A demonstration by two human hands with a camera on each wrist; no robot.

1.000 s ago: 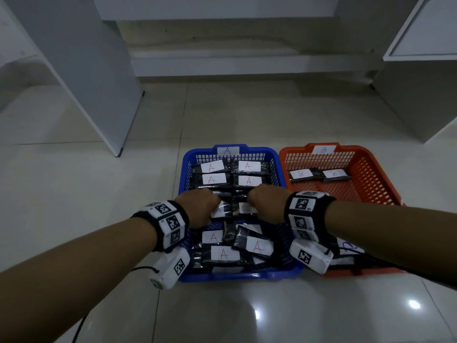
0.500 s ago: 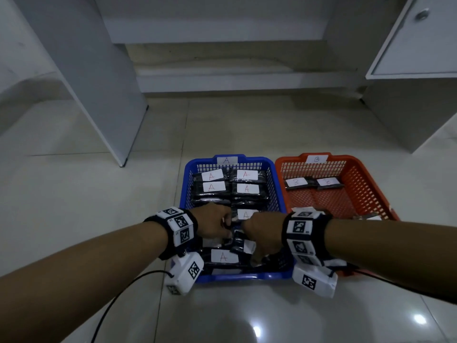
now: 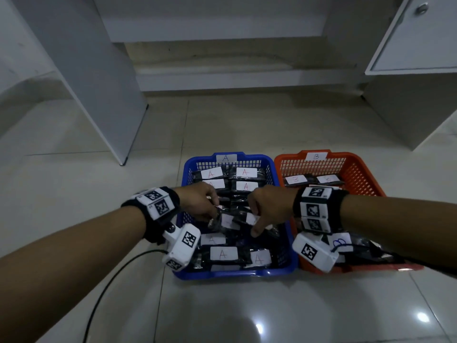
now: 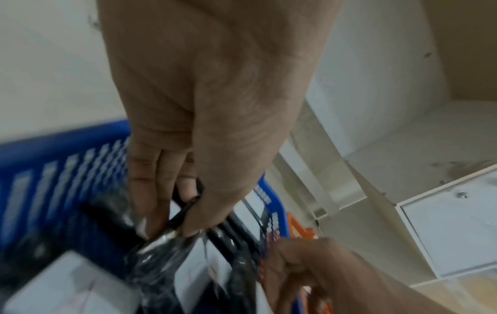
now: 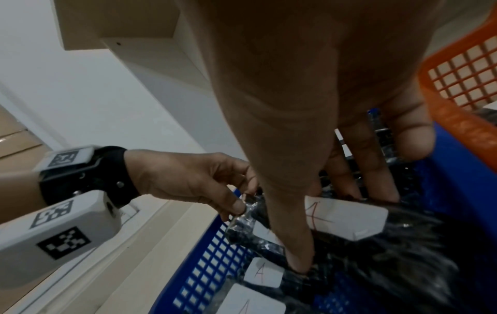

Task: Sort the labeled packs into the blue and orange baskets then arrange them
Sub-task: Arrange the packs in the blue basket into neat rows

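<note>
The blue basket holds several black plastic-wrapped packs with white "A" labels. The orange basket beside it on the right holds packs labeled "B". Both hands are over the middle of the blue basket. My left hand pinches the crinkled end of one black pack between thumb and fingers, as the left wrist view shows. My right hand grips a neighbouring "A" pack, thumb pointing down in front and fingers behind it. The two held packs lie close together, tilted up off the pile.
Both baskets stand on a glossy tiled floor. A white panel rises at the left. A white cabinet with a knob is at the right. A black cable trails from my left wrist across the floor.
Both hands have come back toward the middle of the blue basket and drawn slightly apart. Each now holds a pack tilted up from the pile.
</note>
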